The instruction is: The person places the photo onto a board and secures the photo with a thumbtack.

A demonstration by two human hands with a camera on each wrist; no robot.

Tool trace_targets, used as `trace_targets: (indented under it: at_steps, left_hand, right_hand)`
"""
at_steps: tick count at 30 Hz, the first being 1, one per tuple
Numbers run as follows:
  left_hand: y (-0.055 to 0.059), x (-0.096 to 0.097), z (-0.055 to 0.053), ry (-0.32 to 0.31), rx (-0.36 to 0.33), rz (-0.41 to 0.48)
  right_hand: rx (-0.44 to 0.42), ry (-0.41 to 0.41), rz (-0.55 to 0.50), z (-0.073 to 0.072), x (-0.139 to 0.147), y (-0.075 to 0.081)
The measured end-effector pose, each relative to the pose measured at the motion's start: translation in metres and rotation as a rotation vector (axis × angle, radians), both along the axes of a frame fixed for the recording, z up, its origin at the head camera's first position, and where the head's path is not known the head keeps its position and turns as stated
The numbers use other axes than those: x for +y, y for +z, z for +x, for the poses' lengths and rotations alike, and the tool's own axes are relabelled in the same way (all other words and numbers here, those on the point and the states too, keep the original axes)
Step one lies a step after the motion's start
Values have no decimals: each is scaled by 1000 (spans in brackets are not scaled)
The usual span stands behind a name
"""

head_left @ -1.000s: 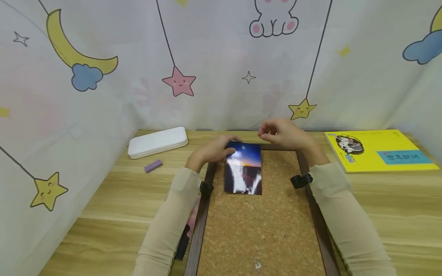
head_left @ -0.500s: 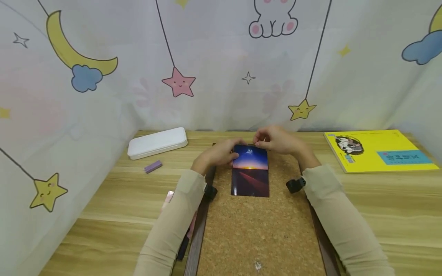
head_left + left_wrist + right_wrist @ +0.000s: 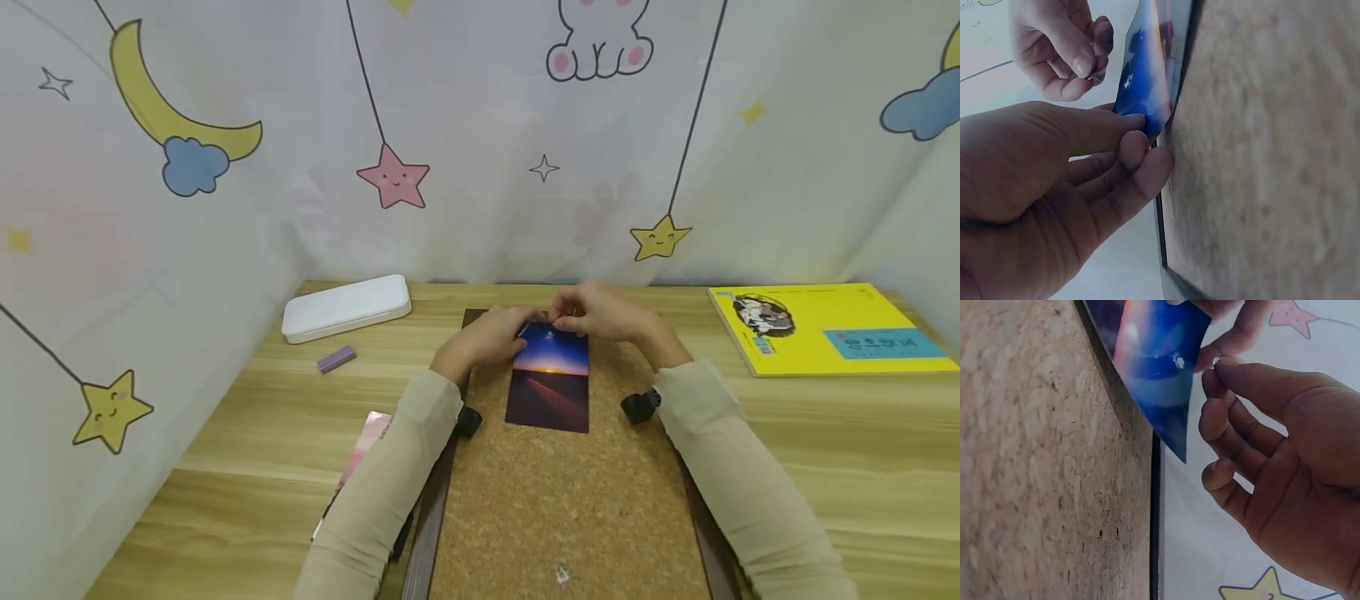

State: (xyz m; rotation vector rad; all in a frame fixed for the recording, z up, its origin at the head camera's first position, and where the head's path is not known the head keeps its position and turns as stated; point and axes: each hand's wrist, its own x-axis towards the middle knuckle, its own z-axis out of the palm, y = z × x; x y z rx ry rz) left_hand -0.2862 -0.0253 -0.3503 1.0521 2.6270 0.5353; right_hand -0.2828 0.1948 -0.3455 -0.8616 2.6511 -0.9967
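Note:
In the head view a glossy sunset photo (image 3: 551, 392) lies against the upper part of the framed cork board (image 3: 562, 500). My left hand (image 3: 491, 335) pinches its upper left corner between thumb and fingers; the left wrist view shows this grip on the photo (image 3: 1141, 75) closely. Just beyond the photo's top edge, my right hand (image 3: 600, 312) pinches a small shiny thumbtack (image 3: 1216, 362) between thumb and index finger. The right wrist view has the photo's near corner (image 3: 1175, 434) standing off the cork, with the tack apart from it.
A small clear tack (image 3: 562, 575) sits low on the board. Left on the table are a white case (image 3: 347, 308), a purple block (image 3: 336, 359) and a pink printed sheet (image 3: 367, 442) partly under my left sleeve. A yellow book (image 3: 832, 329) lies at right.
My left hand has shifted the photo rightward and slightly nearer on the board. From above the board's top edge, my right hand has come down and left, close to the photo's top.

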Motion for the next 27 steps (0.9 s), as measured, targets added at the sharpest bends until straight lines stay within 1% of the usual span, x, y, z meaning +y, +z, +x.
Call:
trace_targets:
  at_steps: [4,8,12,15,20,25,27]
  left_hand:
    - [0,2,1,7,13,1]
    - [-1,4,3,8,-16,42]
    - [-1,4,3,41,-39,70]
    - [0,3,1,68,-41,66]
    - [-1,1,1,105,-34,15]
    - [-4,2,1,122,-41,-11]
    - [-4,2,1,122,-46,-14]
  right_hand:
    - [-5,33,5,-2,-1,-2]
    - [-23,53,9,-2,-1,-5]
    - [-42,64,10,-3,-1,-5]
    - [-63,71,9,-4,-1,-6]
    - [-86,103,19,-5,-1,-8]
    - [-107,131,43,-4,-2,-10]
    - [-122,128,49,-4,-4,-10]
